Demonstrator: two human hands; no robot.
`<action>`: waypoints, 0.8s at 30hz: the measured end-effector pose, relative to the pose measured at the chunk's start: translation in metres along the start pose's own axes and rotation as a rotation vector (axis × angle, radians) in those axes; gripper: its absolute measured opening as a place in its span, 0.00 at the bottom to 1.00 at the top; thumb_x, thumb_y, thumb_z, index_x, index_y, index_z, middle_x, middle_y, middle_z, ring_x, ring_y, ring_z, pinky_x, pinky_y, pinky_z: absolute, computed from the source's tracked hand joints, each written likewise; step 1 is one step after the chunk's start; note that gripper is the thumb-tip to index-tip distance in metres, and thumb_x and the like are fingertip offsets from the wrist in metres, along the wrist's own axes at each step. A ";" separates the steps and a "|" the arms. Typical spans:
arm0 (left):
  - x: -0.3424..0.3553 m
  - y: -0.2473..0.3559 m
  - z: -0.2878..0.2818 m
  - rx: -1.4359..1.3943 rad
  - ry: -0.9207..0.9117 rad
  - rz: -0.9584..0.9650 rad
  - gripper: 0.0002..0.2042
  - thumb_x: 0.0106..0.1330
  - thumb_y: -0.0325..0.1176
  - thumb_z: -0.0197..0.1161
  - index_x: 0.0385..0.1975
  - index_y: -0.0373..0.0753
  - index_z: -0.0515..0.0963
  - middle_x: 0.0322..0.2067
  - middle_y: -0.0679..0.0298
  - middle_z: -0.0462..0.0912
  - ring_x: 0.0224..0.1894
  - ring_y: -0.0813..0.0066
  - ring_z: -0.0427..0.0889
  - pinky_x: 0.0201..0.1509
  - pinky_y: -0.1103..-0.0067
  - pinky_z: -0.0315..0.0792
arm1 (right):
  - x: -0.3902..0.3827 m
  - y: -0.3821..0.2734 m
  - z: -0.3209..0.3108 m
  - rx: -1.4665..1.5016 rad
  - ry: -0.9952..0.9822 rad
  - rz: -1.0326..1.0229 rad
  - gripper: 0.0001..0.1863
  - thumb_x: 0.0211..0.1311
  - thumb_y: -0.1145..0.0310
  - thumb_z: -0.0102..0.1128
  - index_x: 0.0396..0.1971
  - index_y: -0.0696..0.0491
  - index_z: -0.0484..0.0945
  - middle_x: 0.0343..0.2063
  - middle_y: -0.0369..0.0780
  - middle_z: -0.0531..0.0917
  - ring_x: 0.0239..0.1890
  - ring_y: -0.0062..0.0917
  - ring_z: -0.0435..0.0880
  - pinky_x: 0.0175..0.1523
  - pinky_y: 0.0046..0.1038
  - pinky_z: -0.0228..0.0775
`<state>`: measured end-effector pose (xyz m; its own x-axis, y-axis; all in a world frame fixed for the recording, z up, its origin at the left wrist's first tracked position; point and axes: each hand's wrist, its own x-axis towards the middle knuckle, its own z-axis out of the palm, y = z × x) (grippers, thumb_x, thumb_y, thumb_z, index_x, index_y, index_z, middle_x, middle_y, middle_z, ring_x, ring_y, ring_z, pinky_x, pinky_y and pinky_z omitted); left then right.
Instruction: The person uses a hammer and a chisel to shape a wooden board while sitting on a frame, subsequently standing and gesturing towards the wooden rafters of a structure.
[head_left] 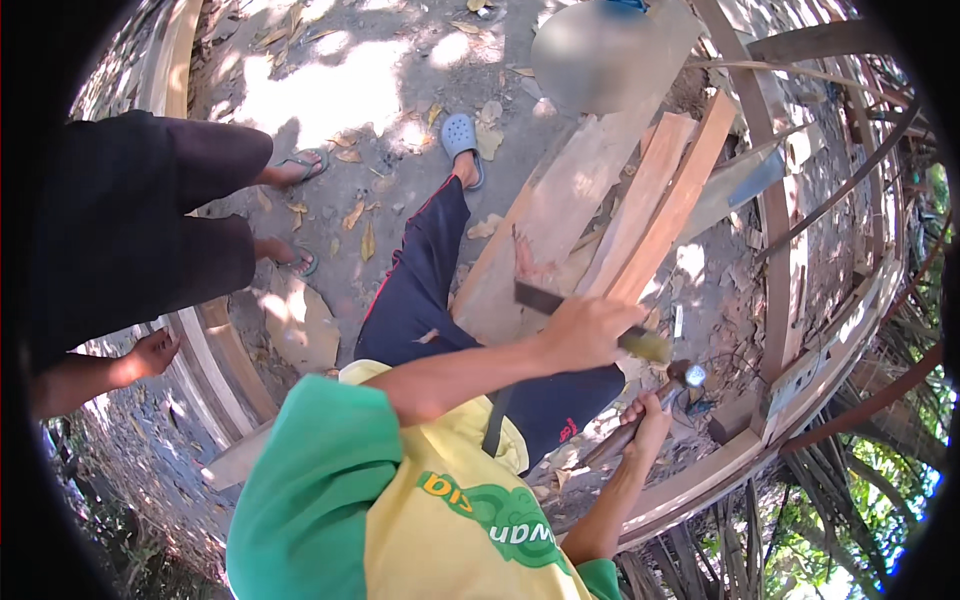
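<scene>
My left hand (588,335), reaching across from the green sleeve, is closed around a chisel-like tool (538,297). Its flat dark blade points left over the boards, and a yellowish handle end sticks out on the right. Lower right, my right hand (650,420) grips a hammer (612,443) close below its metal head. The hammer head is near the handle end of the other tool, with a small gap between them. Beyond the blade lies a wide pale plank (575,190). Two narrower reddish boards (672,200) lie beside it.
At the left stands another person in dark clothes (110,220) and flip-flops, one hand hanging low. My blue clog (459,135) rests on the leaf-strewn ground. A timber frame (775,230) runs along the right. More planks (215,370) lie behind the other person.
</scene>
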<state>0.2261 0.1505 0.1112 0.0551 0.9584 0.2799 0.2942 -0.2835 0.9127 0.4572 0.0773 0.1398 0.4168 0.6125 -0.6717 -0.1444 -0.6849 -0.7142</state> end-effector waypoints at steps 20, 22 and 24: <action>0.072 -0.063 0.043 0.066 0.178 -0.051 0.11 0.53 0.35 0.72 0.30 0.40 0.76 0.22 0.57 0.82 0.26 0.53 0.84 0.29 0.62 0.75 | 0.001 -0.253 -0.018 0.136 0.492 -1.086 0.10 0.68 0.74 0.53 0.24 0.55 0.75 0.20 0.34 0.72 0.25 0.19 0.73 0.30 0.25 0.67; 0.063 -0.062 0.039 0.099 0.176 -0.063 0.11 0.54 0.35 0.72 0.30 0.40 0.76 0.22 0.57 0.82 0.26 0.53 0.84 0.29 0.62 0.75 | 0.011 -0.159 0.030 -0.669 0.359 -1.622 0.07 0.65 0.74 0.51 0.33 0.59 0.78 0.32 0.43 0.81 0.36 0.32 0.80 0.42 0.32 0.73; 0.055 -0.067 0.044 0.113 0.111 -0.092 0.12 0.53 0.37 0.74 0.32 0.42 0.79 0.26 0.55 0.84 0.30 0.54 0.86 0.32 0.63 0.77 | 0.012 -0.121 0.042 -0.766 0.094 -1.009 0.06 0.61 0.73 0.56 0.34 0.59 0.78 0.26 0.39 0.79 0.27 0.25 0.77 0.33 0.29 0.69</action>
<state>0.2516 0.2234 0.0525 -0.0807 0.9690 0.2336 0.3991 -0.1833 0.8984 0.4422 0.1842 0.2101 0.1050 0.9844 0.1411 0.8142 -0.0036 -0.5806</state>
